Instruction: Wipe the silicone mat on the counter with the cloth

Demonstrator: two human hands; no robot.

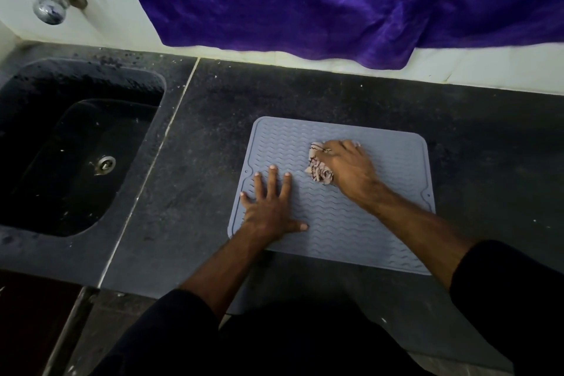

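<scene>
From the head view, a grey silicone mat [351,223] with wavy lines lies flat on the dark surface [488,146], to the right of a black sink [76,146] and below a purple cloth hanging [335,0] on the wall. The left hand [270,207] rests flat on the mat's near left part with its fingers [272,175] spread wide and straight. The right hand [348,168] presses down on a crumpled pale cloth [319,172] near the middle of the mat, its fingers curled over it and holding it.
</scene>
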